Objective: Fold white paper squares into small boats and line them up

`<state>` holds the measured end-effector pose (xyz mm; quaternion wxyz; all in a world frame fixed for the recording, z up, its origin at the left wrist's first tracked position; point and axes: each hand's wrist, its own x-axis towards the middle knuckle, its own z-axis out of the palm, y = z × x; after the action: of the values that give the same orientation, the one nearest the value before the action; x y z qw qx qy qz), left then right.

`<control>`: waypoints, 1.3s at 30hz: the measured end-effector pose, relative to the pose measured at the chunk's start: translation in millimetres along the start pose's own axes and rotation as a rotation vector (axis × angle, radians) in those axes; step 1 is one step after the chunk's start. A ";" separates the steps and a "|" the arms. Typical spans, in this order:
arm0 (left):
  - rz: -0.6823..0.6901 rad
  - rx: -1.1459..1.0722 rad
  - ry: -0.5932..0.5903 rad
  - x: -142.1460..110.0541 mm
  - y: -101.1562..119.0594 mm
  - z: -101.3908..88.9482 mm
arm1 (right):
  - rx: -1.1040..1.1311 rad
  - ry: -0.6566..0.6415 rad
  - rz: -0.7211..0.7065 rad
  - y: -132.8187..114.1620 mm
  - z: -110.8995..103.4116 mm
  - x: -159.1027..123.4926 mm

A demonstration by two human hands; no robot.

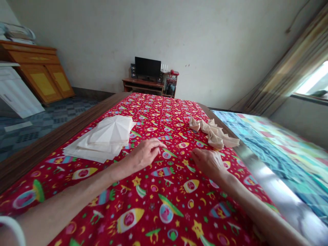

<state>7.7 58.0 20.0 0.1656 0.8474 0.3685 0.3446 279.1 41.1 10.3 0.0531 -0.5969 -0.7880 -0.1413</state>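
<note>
A half-open, empty left hand (pixel 148 152) was mid-frame near creased sheets (pixel 112 131) at center left; the right hand (pixel 208 161), its grip hidden from view, curled near folded pieces (pixel 215 134) at center right. Work seemed between pieces; taking a sheet would call for a leftward reach.

Right hand (pixel 208 161) hid its own fingertips, white band (pixel 13 223) was cut off at left, curtain (pixel 284 73) looked blurred, bed (pixel 271 143) ran past the right edge
</note>
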 end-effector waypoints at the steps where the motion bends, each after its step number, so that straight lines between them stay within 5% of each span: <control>1: 0.043 0.087 0.006 1.0 -8.7 -13.9 | 0.022 -0.016 -0.024 -4.3 4.5 -2.3; 3: 0.065 0.304 -0.026 -1.2 -30.9 -43.5 | 0.066 -0.027 -0.014 -8.5 9.7 -4.4; 6: -0.129 0.595 -0.056 -17.0 -69.1 -78.7 | 0.134 -0.021 0.025 -9.0 10.3 -4.1; 11: -0.332 0.673 -0.188 -49.1 -111.7 -93.6 | 0.180 -0.001 0.025 -9.4 9.3 -3.8; 34: -0.220 0.485 -0.090 -50.5 -112.0 -91.6 | 0.237 0.035 0.005 -7.1 10.1 -6.5; 39: -0.211 0.435 -0.053 -50.9 -129.3 -96.6 | 0.256 0.039 0.005 -7.1 11.7 -6.5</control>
<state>-151.5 110.1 -4.3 0.0239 0.8288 0.5160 0.2153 275.1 36.7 -3.6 0.1447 -0.5841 -0.7970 -0.0510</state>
